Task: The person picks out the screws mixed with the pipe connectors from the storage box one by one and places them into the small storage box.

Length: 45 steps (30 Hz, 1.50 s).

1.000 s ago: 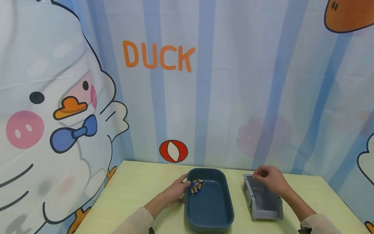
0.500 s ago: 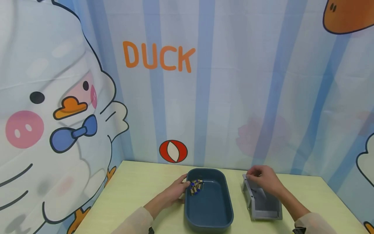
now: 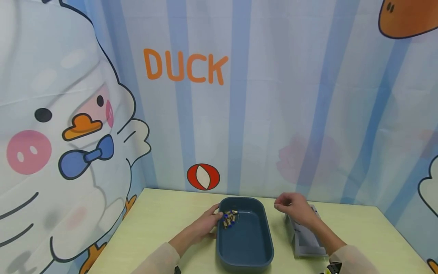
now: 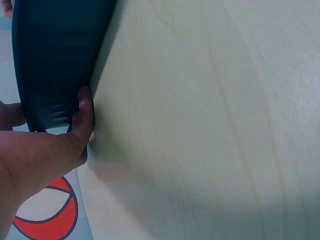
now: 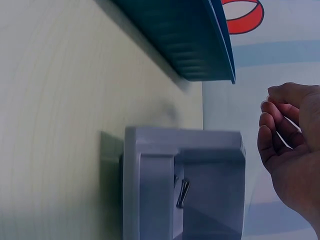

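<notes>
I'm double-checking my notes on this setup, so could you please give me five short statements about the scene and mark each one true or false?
1. The left hand grips the side of the blue tray. True.
2. Both hands are touching the blue tray. False: the right hand is apart from it.
3. The backdrop shows the word DUCK in orange. True.
4. The blue tray is filled to the brim. False: small metal pieces lie only in its far left part, and most of its floor is bare.
5. Nothing stands to the right of the blue tray. False: a gray holder stands there.
</notes>
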Available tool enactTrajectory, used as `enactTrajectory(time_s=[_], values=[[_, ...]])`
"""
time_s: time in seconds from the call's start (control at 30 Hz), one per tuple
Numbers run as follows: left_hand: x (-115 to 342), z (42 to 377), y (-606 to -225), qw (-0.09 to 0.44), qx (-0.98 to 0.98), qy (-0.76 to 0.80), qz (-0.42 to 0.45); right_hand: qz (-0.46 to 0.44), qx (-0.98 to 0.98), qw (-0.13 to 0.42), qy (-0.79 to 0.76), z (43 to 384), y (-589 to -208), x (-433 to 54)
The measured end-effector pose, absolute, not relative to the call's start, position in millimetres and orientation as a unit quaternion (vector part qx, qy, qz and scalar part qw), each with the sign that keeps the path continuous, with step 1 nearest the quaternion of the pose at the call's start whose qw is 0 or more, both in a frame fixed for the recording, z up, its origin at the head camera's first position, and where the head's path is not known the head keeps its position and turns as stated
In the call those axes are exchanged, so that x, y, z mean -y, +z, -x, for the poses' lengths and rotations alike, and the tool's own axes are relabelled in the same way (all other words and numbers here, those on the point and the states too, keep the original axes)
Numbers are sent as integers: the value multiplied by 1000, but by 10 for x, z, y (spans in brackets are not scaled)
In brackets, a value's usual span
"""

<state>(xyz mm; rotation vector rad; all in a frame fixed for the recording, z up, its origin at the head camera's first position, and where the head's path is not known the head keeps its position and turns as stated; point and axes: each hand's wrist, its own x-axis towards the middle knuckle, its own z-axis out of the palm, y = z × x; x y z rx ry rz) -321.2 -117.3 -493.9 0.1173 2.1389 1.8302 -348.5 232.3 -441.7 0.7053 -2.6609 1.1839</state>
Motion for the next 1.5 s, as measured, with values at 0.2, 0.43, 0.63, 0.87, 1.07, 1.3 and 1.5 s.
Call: enactTrajectory(time_s=[0.2, 0.43, 0.63, 0.87, 1.07, 1.3, 1.5], values=[[1171, 3218, -4945, 161, -748, 642, -41, -243, 884, 63, 396, 3522, -4380, -2124], [1173, 3214, -4943, 161, -748, 642, -43, -254, 879, 50, 402, 3532, -4387, -1939], [1172, 3214, -4949, 160, -747, 643, -42, -284, 872, 48, 396, 3559, -4411, -1833], [1167, 3215, -4952, 157, -748, 643, -40, -291, 868, 30, 402, 3590, -4468, -1717], [1167, 3211, -4949, 158, -748, 643, -39, -287, 873, 26, 394, 3569, -4490, -1586], [1174, 3210, -4957, 159, -747, 645, -40, -276, 873, 22, 401, 3573, -4541, -1450], [1177, 3201, -4943, 159, -745, 646, -42, -264, 870, 27, 416, 3587, -4597, -1394]])
